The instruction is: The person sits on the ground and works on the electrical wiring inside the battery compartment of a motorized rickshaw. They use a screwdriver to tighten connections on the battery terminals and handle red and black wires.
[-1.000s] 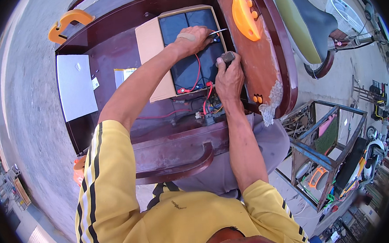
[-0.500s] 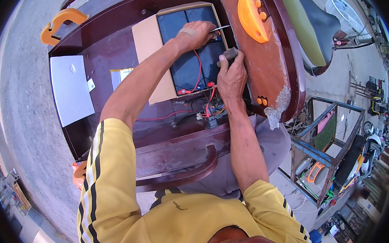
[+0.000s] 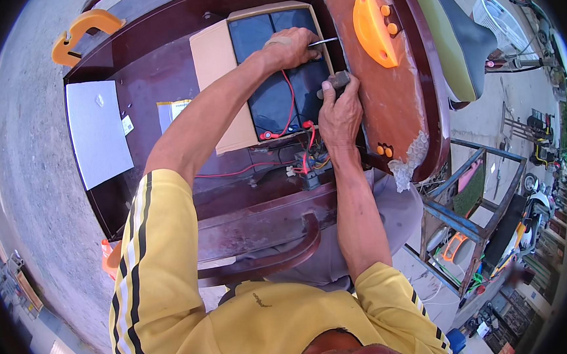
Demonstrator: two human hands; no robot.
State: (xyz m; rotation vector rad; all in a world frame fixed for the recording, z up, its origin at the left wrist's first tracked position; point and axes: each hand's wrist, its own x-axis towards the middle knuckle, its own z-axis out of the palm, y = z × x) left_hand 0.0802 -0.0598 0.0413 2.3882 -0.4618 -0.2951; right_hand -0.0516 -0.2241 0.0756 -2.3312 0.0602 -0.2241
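My left hand [image 3: 290, 49] is closed above the far part of a cardboard box [image 3: 218, 83] holding several dark batteries [image 3: 268, 99]. From its fingers a thin metal rod [image 3: 324, 41], like a screwdriver shaft, points right, its tip at the brown panel [image 3: 370, 98]; any handle is hidden in the fist. Close by on the near right, my right hand [image 3: 340, 115] grips a dark blocky piece [image 3: 338, 80] between thumb and fingers, over the box's right edge. A red wire [image 3: 292, 104] crosses the batteries to a terminal at the near edge.
The box stands in a maroon metal tray [image 3: 150, 61]. Near it lies a bundle of wires and connectors [image 3: 309, 165]. A white foam sheet [image 3: 100, 134] is at the left. An orange plastic piece [image 3: 373, 29] sits on the panel; a seat [image 3: 448, 40] and metal frame [image 3: 475, 196] are farther right.
The view has shifted slightly. Both hands keep nearly the same places and grips, with the rod still pointing at the panel.
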